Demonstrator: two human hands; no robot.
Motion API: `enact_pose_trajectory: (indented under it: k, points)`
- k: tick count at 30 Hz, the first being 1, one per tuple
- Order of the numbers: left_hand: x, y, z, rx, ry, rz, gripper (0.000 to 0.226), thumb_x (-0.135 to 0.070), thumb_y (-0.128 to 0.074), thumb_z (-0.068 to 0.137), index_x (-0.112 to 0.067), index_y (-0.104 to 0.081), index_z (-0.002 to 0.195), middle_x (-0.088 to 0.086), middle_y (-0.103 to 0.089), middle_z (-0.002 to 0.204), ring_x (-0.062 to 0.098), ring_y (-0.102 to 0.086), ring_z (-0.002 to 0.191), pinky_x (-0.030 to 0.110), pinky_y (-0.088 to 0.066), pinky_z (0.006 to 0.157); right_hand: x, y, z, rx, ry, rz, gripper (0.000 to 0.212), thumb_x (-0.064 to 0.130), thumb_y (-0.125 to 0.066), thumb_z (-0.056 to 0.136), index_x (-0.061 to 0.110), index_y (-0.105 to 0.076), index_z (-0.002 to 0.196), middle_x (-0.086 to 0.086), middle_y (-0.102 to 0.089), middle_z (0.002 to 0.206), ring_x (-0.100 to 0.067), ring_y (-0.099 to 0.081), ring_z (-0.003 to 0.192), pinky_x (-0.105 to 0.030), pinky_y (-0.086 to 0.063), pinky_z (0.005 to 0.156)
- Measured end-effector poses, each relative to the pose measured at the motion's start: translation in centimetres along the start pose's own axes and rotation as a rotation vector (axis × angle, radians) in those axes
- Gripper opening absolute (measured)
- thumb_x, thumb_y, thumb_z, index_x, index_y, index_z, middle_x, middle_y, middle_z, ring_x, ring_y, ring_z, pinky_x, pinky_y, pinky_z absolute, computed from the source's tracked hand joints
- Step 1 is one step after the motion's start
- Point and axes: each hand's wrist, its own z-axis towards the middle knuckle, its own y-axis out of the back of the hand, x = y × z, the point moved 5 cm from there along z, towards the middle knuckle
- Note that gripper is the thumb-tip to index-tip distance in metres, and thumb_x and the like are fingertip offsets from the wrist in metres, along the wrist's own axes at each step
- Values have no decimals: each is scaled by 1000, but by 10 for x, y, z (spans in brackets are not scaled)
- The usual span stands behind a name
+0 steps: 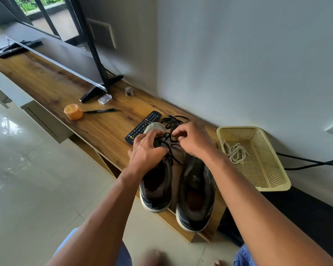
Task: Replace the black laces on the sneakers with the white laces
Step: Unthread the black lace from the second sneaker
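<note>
Left hand (148,148) clamps the left sneaker (156,181) near the tabletop (104,120) front edge, right hand (192,139) pinches its black lace (173,121). I'd pull one eyelet at a time, gently. White laces (235,152) wait in the basket (273,169), right end.

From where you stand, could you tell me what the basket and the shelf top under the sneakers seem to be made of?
The basket looks like pale yellow moulded plastic: its walls and floor are a regular perforated grid. The shelf top looks like wood or a wood-look laminate, with brown grain streaks and a faint sheen; which one, I cannot tell.
</note>
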Motion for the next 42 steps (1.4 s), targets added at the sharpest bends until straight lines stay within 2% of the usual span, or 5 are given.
enact_pose_trajectory:
  k: [11, 21, 27, 38, 42]
  points:
    - [-2, -2, 0, 28, -16, 36, 59, -30, -62, 86, -43, -52, 142, -6, -47, 150, 11, -19, 147, 53, -22, 112, 1, -29, 1, -90, -18, 21, 20, 43, -80, 89, 36, -79, 107, 11, -77, 110, -17, -67, 109, -41, -54, 95]
    - [3, -7, 1, 5, -19, 58, 52, -31, -62, 86, -44, -58, 137, -19, -46, 154, 6, -16, 147, 53, -20, 113, 2, 5, 5, -220, -68, 204, 16, 21, -68, 89, 23, -75, 75, 15, -75, 84, -10, -70, 87, -39, -60, 84]
    - [1, -8, 1, 7, 5, 37, 70, -41, -51, 66, -45, -59, 136, -19, -48, 150, 9, -18, 148, 49, -23, 109, 6, -22, -4, 16, -86, -154, 10, 39, -75, 90, 33, -80, 97, 6, -74, 95, -20, -67, 102, -42, -51, 92]
    - [-3, -8, -2, 14, 5, 19, 82, -39, -48, 62, -44, -54, 144, -16, -47, 153, 9, -16, 149, 54, -21, 116, 4, -33, 4, -137, -143, 73, 6, 42, -77, 90, 37, -75, 88, 10, -75, 99, -23, -65, 109, -42, -39, 92]
    - [1, -9, 0, 2, -26, 107, 80, -43, -48, 63, -47, -53, 143, -21, -47, 153, 9, -20, 148, 52, -20, 114, 3, -32, 3, -182, -143, 145, 29, 42, -72, 94, 28, -60, 71, 8, -70, 89, -23, -61, 97, -42, -42, 93]
